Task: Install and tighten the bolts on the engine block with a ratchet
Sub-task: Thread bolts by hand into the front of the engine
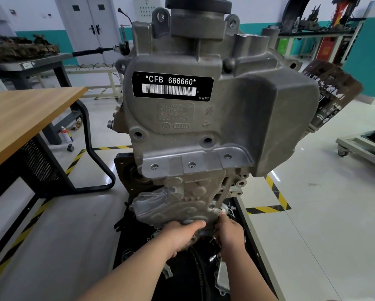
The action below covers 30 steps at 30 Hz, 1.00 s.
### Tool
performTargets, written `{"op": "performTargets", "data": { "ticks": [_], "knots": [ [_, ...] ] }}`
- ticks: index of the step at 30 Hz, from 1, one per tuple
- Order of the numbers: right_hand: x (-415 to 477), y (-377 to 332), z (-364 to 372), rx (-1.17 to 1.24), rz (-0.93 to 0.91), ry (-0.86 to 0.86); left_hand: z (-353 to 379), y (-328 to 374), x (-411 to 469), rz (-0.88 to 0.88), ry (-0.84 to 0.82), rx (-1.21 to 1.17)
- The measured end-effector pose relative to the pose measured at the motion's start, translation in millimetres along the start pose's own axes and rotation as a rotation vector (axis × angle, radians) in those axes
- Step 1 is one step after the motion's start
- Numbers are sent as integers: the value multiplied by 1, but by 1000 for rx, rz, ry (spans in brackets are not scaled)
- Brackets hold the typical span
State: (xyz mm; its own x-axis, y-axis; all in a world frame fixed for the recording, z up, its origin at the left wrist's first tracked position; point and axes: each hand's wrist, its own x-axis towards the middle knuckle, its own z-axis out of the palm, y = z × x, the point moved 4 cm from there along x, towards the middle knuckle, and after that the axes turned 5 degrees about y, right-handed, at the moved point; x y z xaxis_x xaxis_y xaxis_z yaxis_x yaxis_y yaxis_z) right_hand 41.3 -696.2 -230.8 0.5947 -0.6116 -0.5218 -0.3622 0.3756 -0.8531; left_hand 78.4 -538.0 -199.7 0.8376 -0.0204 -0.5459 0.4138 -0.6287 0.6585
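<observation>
- Grey cast-metal engine block [204,118] upright on stand, centre of view, black barcode label [172,85] facing camera.
- Left hand [182,235] grips block's lower edge: thumb laid over casting, fingers curled beneath.
- Right hand [229,233] at lower right corner; fingertips hidden against block, pinch on bolt cannot be confirmed.
- Row of round threaded flange holes [191,164] empty.
- Ratchet not in view.
- Judgement: early stage; most bolts not yet installed, tightening outstanding.
</observation>
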Motion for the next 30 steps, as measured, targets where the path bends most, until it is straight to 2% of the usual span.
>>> {"op": "performTargets", "data": {
  "ticks": [8, 12, 18, 26, 30],
  "knots": [
    [-3, 0, 8, 300, 116, -103, 0, 1, 0, -7, -7, -4],
    [6, 9, 7, 255, 123, -62, 0, 0, 0, -8, -10, -13],
    [8, 3, 1, -28, 12, 57, -1, 2, -2, -9, -21, -29],
    [5, 3, 1, 32, 45, 20, -2, 4, -7, -21, -17, 5],
    [3, 0, 0, -103, -26, 54, -2, 5, -6, -4, -28, -13]
  ]
}}
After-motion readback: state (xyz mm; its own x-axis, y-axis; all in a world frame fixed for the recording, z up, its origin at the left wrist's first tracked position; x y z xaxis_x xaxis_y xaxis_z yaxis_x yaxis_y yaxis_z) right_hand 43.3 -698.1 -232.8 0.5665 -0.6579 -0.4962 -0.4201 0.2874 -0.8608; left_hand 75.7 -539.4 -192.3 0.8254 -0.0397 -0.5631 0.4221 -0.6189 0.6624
